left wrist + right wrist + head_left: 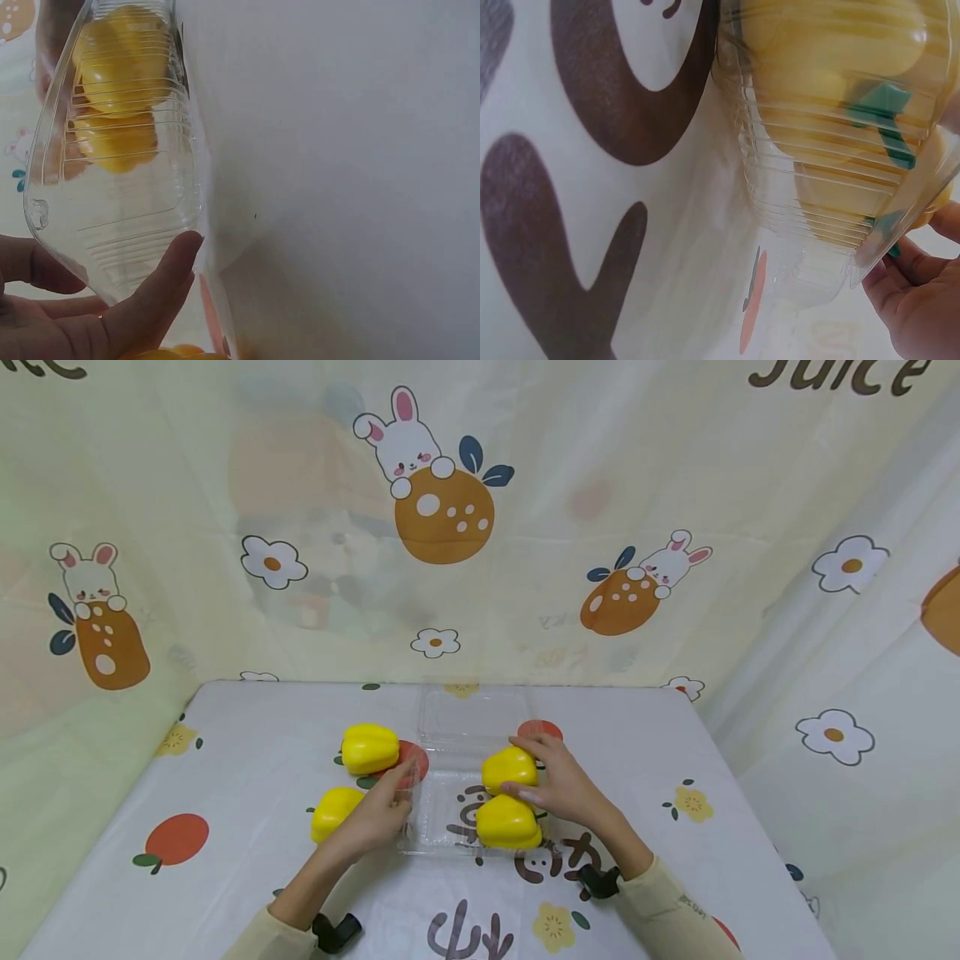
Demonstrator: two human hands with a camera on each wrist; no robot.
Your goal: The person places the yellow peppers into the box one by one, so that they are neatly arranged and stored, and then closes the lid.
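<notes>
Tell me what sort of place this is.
Probably a makeshift indoor filming corner: patterned curtains hang behind and beside a cloth-covered table, with yellow peppers and a clear plastic box on it.

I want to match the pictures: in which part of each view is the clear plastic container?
Head: the clear plastic container is at lower centre.
Left wrist: the container fills much of the left side.
Right wrist: the container is at upper right.
Shared landmark: yellow peppers in it.
</notes>
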